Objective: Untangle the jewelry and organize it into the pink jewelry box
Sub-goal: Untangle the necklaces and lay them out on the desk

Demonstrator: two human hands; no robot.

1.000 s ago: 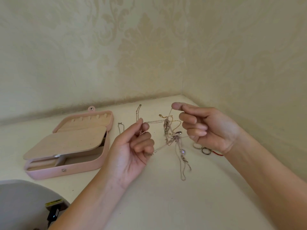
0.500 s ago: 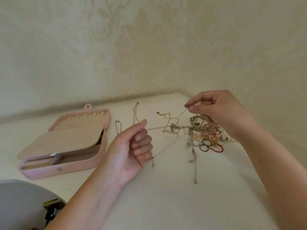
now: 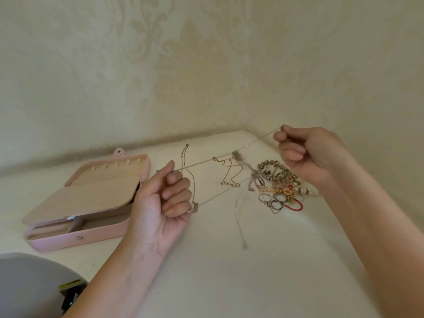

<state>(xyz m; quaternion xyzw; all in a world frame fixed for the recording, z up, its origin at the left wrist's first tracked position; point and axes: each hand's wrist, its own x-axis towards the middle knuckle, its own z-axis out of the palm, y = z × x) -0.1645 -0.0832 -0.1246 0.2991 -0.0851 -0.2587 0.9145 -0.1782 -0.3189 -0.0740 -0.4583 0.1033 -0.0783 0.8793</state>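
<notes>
A thin silver chain (image 3: 252, 143) stretches taut above the table between my two hands, with a knotted tangle of chains (image 3: 243, 166) hanging blurred near its middle. My left hand (image 3: 165, 200) pinches one end between thumb and forefinger, its other fingers curled over a second strand. My right hand (image 3: 307, 152) pinches the other end, raised near the corner of the walls. The pink jewelry box (image 3: 87, 203) lies open at the left, its beige inner flap half lowered. A gold chain (image 3: 229, 173) and another thin necklace (image 3: 189, 171) lie flat on the table.
A heap of beaded bracelets (image 3: 277, 172), rings (image 3: 273, 200), pearls and a red band (image 3: 296, 206) lies under my right hand. Patterned walls meet in a corner behind. A grey rounded object (image 3: 29, 283) sits at the lower left edge.
My right hand has moved up and to the right, pulling the chain taut and uncovering the heap of bracelets and rings. The tangle has slid along and swings. My left hand stays in place.
</notes>
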